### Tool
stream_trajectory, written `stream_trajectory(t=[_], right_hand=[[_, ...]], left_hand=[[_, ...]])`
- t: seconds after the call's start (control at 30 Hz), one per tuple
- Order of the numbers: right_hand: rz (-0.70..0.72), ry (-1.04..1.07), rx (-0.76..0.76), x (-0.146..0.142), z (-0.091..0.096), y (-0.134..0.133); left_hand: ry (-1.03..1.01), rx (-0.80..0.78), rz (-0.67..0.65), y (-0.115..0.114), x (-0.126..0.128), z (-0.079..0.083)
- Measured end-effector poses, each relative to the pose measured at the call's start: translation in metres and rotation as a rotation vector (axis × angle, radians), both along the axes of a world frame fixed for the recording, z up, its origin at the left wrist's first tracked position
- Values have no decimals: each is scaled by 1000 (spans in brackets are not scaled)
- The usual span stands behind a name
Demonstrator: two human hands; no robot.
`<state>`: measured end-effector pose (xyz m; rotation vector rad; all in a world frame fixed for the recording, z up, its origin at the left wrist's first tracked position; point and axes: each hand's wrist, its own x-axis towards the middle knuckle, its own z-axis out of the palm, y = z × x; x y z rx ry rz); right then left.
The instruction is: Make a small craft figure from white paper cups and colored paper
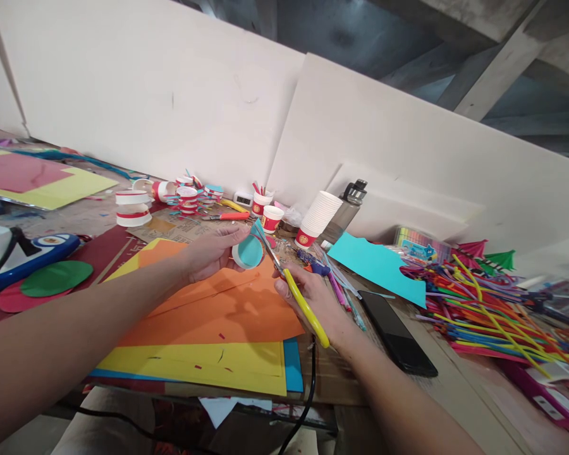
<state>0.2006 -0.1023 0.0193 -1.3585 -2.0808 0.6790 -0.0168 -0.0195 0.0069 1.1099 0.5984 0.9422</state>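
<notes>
My left hand (215, 249) grips a short white paper cup piece (247, 253) whose round face is light blue. A pointed bit of blue paper (257, 229) sticks up from its rim. In my right hand (313, 297) is a pair of scissors (303, 306) with yellow handles, and its blades reach up to the blue paper at the cup piece's edge. Whether the blades are closed on the paper is hard to make out. Both hands are above orange paper (199, 309), which lies over yellow paper (246, 373) on the table.
Behind my hands stand a stack of paper cups (320, 218), a dark bottle (346, 212) and cut cup pieces (133, 212). To the right lie a black phone (398, 335), a cyan sheet (379, 265) and many pipe cleaners (493, 316). A black cable (312, 379) hangs over the front edge.
</notes>
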Motion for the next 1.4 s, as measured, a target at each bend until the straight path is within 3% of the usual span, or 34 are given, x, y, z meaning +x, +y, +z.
stream_trajectory(t=[1.07,1.4], right_hand=[[11,-25,3,1,-1,1],[-57,48,54,1,-2,0]], left_hand=[[77,98,3,2,-2,-1],[-87,-176,16,3,9,-5]])
